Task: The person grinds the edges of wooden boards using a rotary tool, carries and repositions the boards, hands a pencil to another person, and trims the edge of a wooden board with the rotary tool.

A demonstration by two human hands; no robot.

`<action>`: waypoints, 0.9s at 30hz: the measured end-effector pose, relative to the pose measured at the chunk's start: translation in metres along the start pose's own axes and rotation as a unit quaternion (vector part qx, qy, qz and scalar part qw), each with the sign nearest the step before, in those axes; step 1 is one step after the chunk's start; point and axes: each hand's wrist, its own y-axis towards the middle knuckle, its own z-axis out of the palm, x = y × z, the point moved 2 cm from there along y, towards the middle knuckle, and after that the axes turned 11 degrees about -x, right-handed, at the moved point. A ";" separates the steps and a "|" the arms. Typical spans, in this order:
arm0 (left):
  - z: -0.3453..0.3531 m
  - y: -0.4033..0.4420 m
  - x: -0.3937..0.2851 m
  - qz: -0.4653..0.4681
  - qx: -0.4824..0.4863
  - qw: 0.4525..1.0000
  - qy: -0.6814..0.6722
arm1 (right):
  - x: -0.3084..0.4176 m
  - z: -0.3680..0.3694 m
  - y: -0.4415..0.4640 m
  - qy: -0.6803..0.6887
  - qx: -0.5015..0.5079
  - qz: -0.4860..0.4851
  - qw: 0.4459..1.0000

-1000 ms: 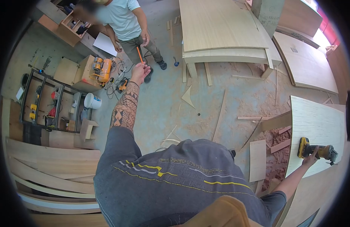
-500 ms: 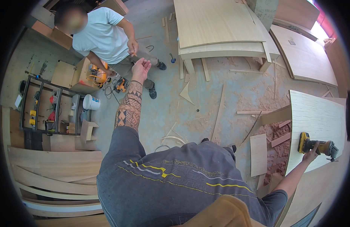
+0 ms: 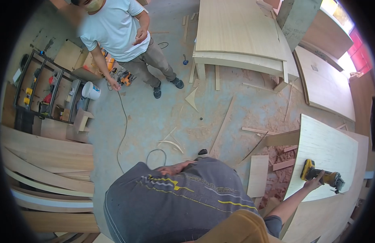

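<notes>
In my right hand [image 3: 316, 182] is a yellow-and-black cordless oscillating multi-tool [image 3: 330, 178], my fingers wrapped round its body. It lies over a pale wood panel [image 3: 323, 150] at the right, with its head and blade pointing away from me. My left hand [image 3: 169, 169] is against the front of my grey shirt [image 3: 175, 202]. Its fingers are blurred and partly hidden, so I cannot tell whether they hold anything.
A co-worker [image 3: 114, 32] in a white shirt stands at the upper left, near orange power tools [image 3: 124, 77]. A cable [image 3: 124, 121] crosses the floor, with wood offcuts [image 3: 224, 121] and sawdust about. A panel-topped workbench [image 3: 240, 28] stands ahead; curved boards [image 3: 49, 154] are stacked left.
My left hand has drawn back from near the co-worker's hand to my shirt front. The co-worker stands more upright, one arm lowered. My right hand still grips the multi-tool.
</notes>
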 end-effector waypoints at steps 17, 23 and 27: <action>0.179 0.004 -0.056 -0.023 -0.034 0.965 0.259 | 0.013 0.020 -0.032 0.034 0.020 -0.030 0.999; 0.246 -0.008 0.029 -0.031 0.149 0.961 0.232 | -0.002 0.012 -0.018 0.020 0.048 -0.038 0.998; 0.225 -0.084 -0.005 -0.177 0.086 0.967 0.161 | 0.001 0.015 -0.021 0.013 0.063 -0.066 0.996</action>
